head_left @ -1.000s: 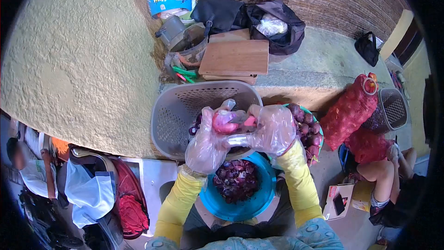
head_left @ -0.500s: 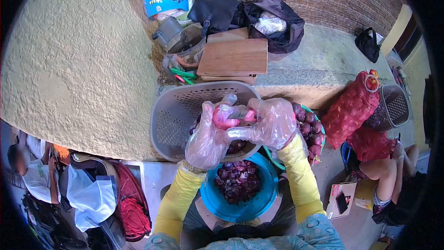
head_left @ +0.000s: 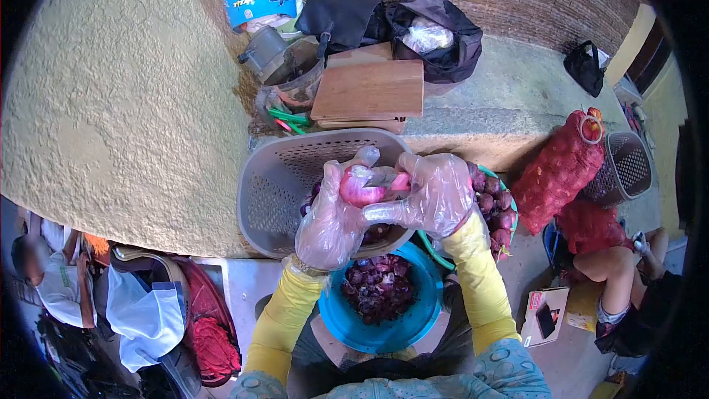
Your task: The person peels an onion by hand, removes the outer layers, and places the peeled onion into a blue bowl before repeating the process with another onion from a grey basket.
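Observation:
My left hand (head_left: 330, 214), in a clear plastic glove, is closed around a red onion (head_left: 360, 186) with a pale, shiny surface. Close on its right, my right hand (head_left: 436, 196), gloved the same way, grips what looks like a small pink-handled knife (head_left: 401, 182); its fingers hide most of it. Both hands are above the near right part of a grey perforated crate (head_left: 266, 199), which has some red onions inside. Nearer to me, a blue basin (head_left: 334, 325) holds dark onion skins. A green-rimmed basin (head_left: 516, 210) heaped with red onions stands beside my right hand.
Wooden boards (head_left: 369, 90), black bags (head_left: 343, 22) and a blue helmet (head_left: 258, 0) lie on the ledge ahead. A full red mesh sack (head_left: 559, 174) leans at right by another crate (head_left: 626, 166). One person (head_left: 620, 273) sits at right, another (head_left: 63, 281) at left.
The onion appears slightly turned in my left hand, showing more pale surface. Both hands keep nearly the same position. At right, the seated person's hands have moved slightly.

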A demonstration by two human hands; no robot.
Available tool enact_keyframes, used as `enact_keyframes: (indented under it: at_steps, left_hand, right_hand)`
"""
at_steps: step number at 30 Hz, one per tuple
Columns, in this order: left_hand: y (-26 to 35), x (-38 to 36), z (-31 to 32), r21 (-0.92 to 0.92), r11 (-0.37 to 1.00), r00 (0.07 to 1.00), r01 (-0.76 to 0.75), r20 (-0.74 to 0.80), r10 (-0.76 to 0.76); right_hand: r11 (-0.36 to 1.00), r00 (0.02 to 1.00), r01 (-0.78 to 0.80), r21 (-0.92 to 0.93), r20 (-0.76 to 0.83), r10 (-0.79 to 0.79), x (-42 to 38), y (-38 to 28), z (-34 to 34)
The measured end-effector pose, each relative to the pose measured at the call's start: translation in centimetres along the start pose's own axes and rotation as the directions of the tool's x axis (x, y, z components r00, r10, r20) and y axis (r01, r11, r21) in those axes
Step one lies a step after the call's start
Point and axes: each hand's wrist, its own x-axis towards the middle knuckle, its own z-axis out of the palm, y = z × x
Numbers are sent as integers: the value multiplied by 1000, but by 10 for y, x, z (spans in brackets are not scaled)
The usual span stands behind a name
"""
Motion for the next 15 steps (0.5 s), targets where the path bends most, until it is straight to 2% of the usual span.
enact_keyframes:
  at_steps: [4,6,10,12,15]
  left_hand:
    - [3,0,-2,-71,997,999,-9,36,11]
    - [4,1,-8,2,998,993,-69,92,69]
    - [9,0,-3,64,994,991,-93,103,86]
    - [11,0,-2,85,992,993,-94,77,87]
    - [13,0,-4,123,986,991,-110,95,99]
  right_hand:
    - [996,999,-45,75,-22,47,-1,2,1]
    - [997,999,-28,76,-37,31,-3,7,1]
    - [998,996,-20,63,-85,26,-4,11,3]
    - [1000,994,2,-9,-110,-3,-4,8,1]
    - [999,996,-39,21,-75,40,-1,1,-5]
